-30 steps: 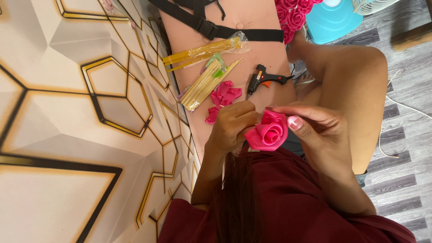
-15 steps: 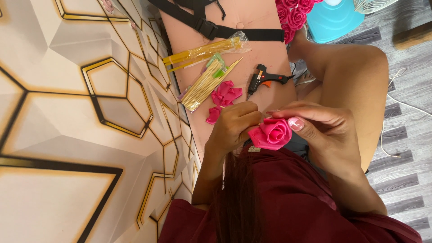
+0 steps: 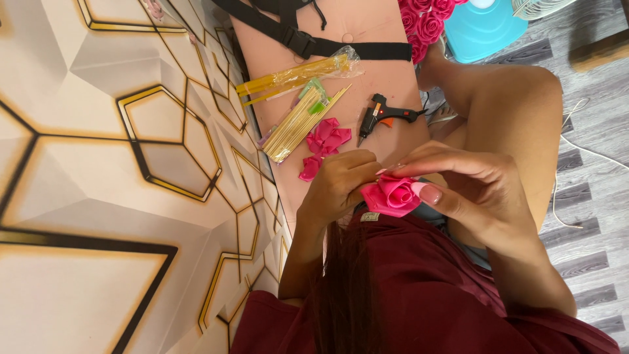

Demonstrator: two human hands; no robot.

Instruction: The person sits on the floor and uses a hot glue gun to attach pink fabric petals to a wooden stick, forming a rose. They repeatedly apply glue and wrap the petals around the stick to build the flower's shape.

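Both hands hold a pink ribbon rose point(image 3: 392, 195) close in front of my chest. My left hand point(image 3: 341, 185) pinches its left side with curled fingers. From the right, my right hand point(image 3: 475, 190) wraps around it, thumb pressed on the petals. Beyond the hands, on a tan padded surface point(image 3: 367, 26), lie loose pink ribbon pieces point(image 3: 325, 141), a black glue gun point(image 3: 383, 117), a bundle of wooden skewers point(image 3: 298, 124) and a clear bag of yellow glue sticks point(image 3: 295, 75).
A wall with a gold and black hexagon pattern point(image 3: 118, 164) fills the left. Finished pink roses point(image 3: 426, 19) are heaped at the top beside a turquoise container point(image 3: 488, 29). A black strap point(image 3: 341, 47) crosses the tan surface. My bare knee point(image 3: 517, 105) and grey plank floor point(image 3: 590, 164) are at right.
The rose has turned slightly between my fingers and both hands have shifted a little lower. Everything on the tan surface stays in place.
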